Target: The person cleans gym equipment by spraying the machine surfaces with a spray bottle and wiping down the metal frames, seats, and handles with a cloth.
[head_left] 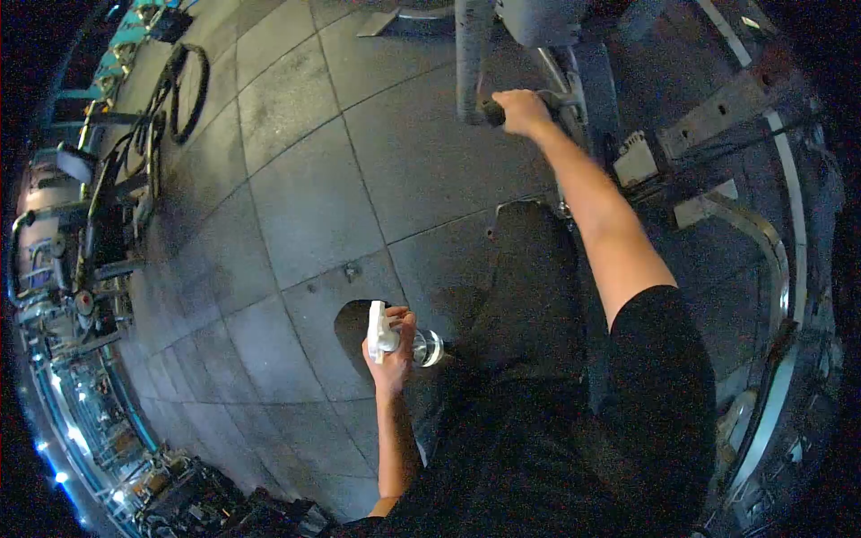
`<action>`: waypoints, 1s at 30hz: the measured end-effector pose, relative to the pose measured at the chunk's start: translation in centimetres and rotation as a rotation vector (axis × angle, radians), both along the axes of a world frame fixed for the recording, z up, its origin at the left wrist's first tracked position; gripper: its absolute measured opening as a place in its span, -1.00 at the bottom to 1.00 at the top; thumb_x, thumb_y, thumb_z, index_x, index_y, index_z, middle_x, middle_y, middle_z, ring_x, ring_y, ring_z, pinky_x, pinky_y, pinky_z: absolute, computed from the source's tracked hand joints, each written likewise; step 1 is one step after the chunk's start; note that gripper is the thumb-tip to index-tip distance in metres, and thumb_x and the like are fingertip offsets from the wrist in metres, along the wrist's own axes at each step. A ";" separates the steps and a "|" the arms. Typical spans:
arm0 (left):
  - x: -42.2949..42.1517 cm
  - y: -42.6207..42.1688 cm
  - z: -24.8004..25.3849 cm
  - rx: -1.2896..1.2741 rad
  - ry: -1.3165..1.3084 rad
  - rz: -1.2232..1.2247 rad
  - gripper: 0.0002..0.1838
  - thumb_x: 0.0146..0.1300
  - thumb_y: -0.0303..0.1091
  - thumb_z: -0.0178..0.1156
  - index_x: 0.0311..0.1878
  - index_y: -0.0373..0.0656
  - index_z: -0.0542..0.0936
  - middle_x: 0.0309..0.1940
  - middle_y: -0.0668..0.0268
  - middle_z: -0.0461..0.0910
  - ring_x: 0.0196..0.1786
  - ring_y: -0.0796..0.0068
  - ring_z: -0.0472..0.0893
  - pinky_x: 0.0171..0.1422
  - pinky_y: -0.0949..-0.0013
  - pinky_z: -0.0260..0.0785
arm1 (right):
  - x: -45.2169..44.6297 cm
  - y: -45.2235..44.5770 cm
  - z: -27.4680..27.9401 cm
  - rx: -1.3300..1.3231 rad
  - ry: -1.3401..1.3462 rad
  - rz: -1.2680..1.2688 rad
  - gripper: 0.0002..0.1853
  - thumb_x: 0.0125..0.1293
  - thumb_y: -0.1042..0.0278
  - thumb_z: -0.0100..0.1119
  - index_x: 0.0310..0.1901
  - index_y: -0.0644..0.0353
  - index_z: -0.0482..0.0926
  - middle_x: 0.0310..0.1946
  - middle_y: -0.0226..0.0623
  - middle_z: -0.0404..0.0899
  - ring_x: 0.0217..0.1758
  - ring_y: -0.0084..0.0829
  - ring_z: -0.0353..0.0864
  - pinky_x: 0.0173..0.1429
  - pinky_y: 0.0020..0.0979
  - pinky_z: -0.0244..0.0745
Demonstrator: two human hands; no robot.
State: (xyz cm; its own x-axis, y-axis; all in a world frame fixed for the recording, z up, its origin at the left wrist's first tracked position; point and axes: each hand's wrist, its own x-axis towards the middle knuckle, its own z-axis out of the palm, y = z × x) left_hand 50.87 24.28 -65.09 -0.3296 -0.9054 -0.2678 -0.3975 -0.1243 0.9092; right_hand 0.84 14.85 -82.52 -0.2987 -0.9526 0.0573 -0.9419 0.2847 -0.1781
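A clear spray bottle (429, 348) with a white trigger head (380, 334) is in my left hand (395, 351), low in the middle of the view. The fingers wrap round its neck, and the bottle lies tilted with its base to the right. My right arm reaches forward to a gym machine. There, my right hand (524, 113) is closed around a dark handle (492, 112) beside a grey upright post (473, 63). Whether a cloth lies under those fingers is hidden.
Dark rubber tiles (309, 197) cover the floor. Machine frame parts (708, 134) and a pale curved bar (762, 233) stand on the right. Along the left run several gym machines (85, 224) with a looped black cable or strap (190, 94). A metal foot (404, 20) rests at the top.
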 end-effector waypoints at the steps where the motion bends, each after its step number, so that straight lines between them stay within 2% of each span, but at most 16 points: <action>1: 0.2 0.0 -0.1 0.010 0.000 -0.004 -0.72 0.37 -0.28 0.41 -0.01 -0.29 0.68 -0.24 0.31 0.72 -0.19 0.58 0.65 -0.07 0.44 0.49 | 0.3 1.1 -2.0 -0.242 0.137 -0.041 -0.41 -0.17 0.35 0.51 0.03 0.17 0.63 -0.07 -0.15 0.71 0.08 -0.06 0.69 0.12 -0.08 0.57; 2: 0.0 -0.1 -0.5 0.015 0.005 -0.003 -0.72 0.37 -0.28 0.41 -0.01 -0.29 0.68 -0.24 0.30 0.72 -0.18 0.58 0.65 -0.06 0.44 0.49 | 0.4 1.1 -4.0 -0.280 0.249 -0.094 -0.39 -0.13 0.33 0.50 0.05 0.12 0.54 -0.04 -0.18 0.65 0.13 -0.06 0.63 0.21 -0.08 0.52; 5: 0.3 -0.5 -0.9 0.004 -0.001 -0.063 -0.71 0.37 -0.28 0.41 0.00 -0.29 0.67 -0.23 0.30 0.72 -0.18 0.57 0.65 -0.06 0.44 0.49 | 1.6 1.8 3.2 -0.008 -0.052 -0.082 -0.47 -0.11 0.35 0.47 -0.01 0.19 0.59 -0.04 -0.14 0.69 0.12 -0.04 0.66 0.19 -0.04 0.55; 6: 0.1 -0.3 -0.9 0.035 0.037 -0.029 -0.72 0.38 -0.29 0.40 0.02 -0.28 0.67 -0.23 0.30 0.72 -0.17 0.57 0.65 -0.05 0.44 0.49 | 0.5 1.2 4.5 0.172 -0.167 -0.058 -0.52 -0.10 0.34 0.45 -0.05 0.25 0.63 -0.04 -0.11 0.73 0.12 -0.02 0.68 0.18 -0.01 0.56; 9: -1.3 -0.4 -2.0 0.039 0.161 -0.026 -0.73 0.38 -0.33 0.39 0.03 -0.28 0.67 -0.23 0.29 0.72 -0.16 0.56 0.67 -0.04 0.43 0.50 | -1.7 0.4 6.8 0.379 -0.315 0.051 -0.53 -0.16 0.34 0.46 -0.12 0.30 0.65 -0.04 -0.06 0.74 0.11 0.01 0.70 0.17 0.01 0.58; 10: -1.9 -0.8 -3.3 0.028 0.124 -0.024 -0.75 0.37 -0.36 0.40 0.02 -0.28 0.67 -0.23 0.31 0.72 -0.18 0.57 0.65 -0.04 0.44 0.50 | -1.9 0.7 4.5 0.228 -0.221 0.029 -0.41 -0.24 0.31 0.56 -0.06 0.26 0.61 -0.06 -0.08 0.72 0.12 -0.05 0.68 0.19 -0.02 0.54; 13: -2.8 -1.8 -6.1 0.021 0.172 -0.037 -0.76 0.38 -0.37 0.39 0.01 -0.28 0.66 -0.22 0.32 0.72 -0.19 0.58 0.65 -0.04 0.45 0.49 | 0.1 3.6 -0.5 -0.336 0.194 -0.073 -0.30 -0.27 0.30 0.61 0.02 0.22 0.55 -0.08 -0.15 0.67 0.12 -0.14 0.65 0.21 -0.07 0.48; 14: -3.5 -2.0 -5.2 0.061 0.082 -0.032 -0.75 0.38 -0.33 0.39 0.00 -0.28 0.67 -0.25 0.33 0.71 -0.21 0.59 0.63 -0.05 0.46 0.48 | 0.6 3.7 -0.9 -0.459 0.336 -0.105 -0.43 -0.15 0.30 0.52 -0.03 0.11 0.51 -0.18 -0.27 0.61 0.00 -0.17 0.63 0.11 -0.10 0.47; 17: -3.0 -2.2 -6.8 0.053 0.058 -0.037 -0.74 0.38 -0.30 0.40 -0.02 -0.27 0.67 -0.28 0.36 0.69 -0.21 0.61 0.62 -0.07 0.47 0.46 | 0.3 3.3 1.2 -0.263 0.058 -0.100 -0.41 -0.15 0.28 0.54 -0.01 0.09 0.52 -0.15 -0.25 0.65 0.02 -0.12 0.67 0.10 -0.07 0.52; 19: -2.5 -1.9 -7.5 0.019 -0.013 -0.030 -0.73 0.36 -0.27 0.42 -0.04 -0.26 0.67 -0.29 0.38 0.68 -0.23 0.63 0.60 -0.10 0.48 0.46 | -2.3 2.0 2.8 0.110 -0.118 -0.062 -0.42 -0.24 0.17 0.56 -0.07 0.10 0.64 -0.16 -0.05 0.75 -0.06 0.04 0.75 0.02 0.01 0.62; 21: -2.0 -2.2 -8.8 -0.006 -0.135 -0.074 -0.74 0.37 -0.27 0.41 -0.05 -0.26 0.67 -0.28 0.38 0.70 -0.23 0.63 0.62 -0.11 0.47 0.47 | -4.7 0.9 4.1 0.318 -0.277 0.121 -0.31 -0.30 0.18 0.52 0.03 0.19 0.70 -0.02 0.05 0.74 0.06 0.08 0.71 0.13 -0.02 0.63; 22: -2.2 -1.8 -9.3 -0.041 0.022 -0.044 -0.76 0.38 -0.28 0.40 -0.08 -0.27 0.68 -0.30 0.37 0.71 -0.24 0.62 0.63 -0.13 0.45 0.49 | -5.2 0.8 4.4 0.302 -0.293 0.077 -0.30 -0.30 0.21 0.54 0.04 0.20 0.68 0.00 0.04 0.73 0.08 0.07 0.70 0.16 -0.02 0.61; 24: -2.1 -1.8 -10.3 -0.141 -0.115 -0.142 -0.77 0.38 -0.27 0.40 -0.08 -0.23 0.68 -0.34 0.30 0.72 -0.27 0.53 0.68 -0.12 0.39 0.52 | -4.5 1.6 3.7 0.282 -0.336 0.009 -0.28 -0.31 0.26 0.58 0.05 0.24 0.64 0.03 0.04 0.71 0.13 0.06 0.68 0.22 -0.03 0.58; 27: -1.8 -1.2 -9.8 -0.112 -0.215 -0.196 -0.73 0.37 -0.20 0.41 -0.08 -0.21 0.68 -0.33 0.21 0.73 -0.25 0.41 0.73 -0.07 0.32 0.55 | -2.9 6.0 -0.8 -0.498 0.111 -0.103 -0.40 -0.17 0.36 0.54 0.02 0.14 0.58 -0.05 -0.14 0.65 0.14 -0.02 0.62 0.24 -0.05 0.49; 28: -1.9 -1.2 -10.4 -0.109 -0.193 -0.187 -0.73 0.37 -0.20 0.41 -0.08 -0.21 0.68 -0.33 0.20 0.73 -0.25 0.40 0.73 -0.07 0.31 0.55 | -2.6 6.6 -2.1 -0.393 0.255 -0.232 -0.33 -0.20 0.42 0.57 0.07 0.13 0.52 -0.02 -0.23 0.58 0.22 -0.08 0.54 0.33 -0.08 0.40; 30: -2.4 -1.4 -10.1 -0.155 -0.180 -0.202 -0.70 0.36 -0.17 0.42 -0.08 -0.22 0.67 -0.34 0.18 0.72 -0.24 0.39 0.74 -0.09 0.30 0.55 | -2.9 5.5 -2.1 -0.341 0.205 -0.292 -0.30 -0.22 0.42 0.58 0.07 0.11 0.52 -0.04 -0.25 0.58 0.20 -0.11 0.56 0.31 -0.08 0.42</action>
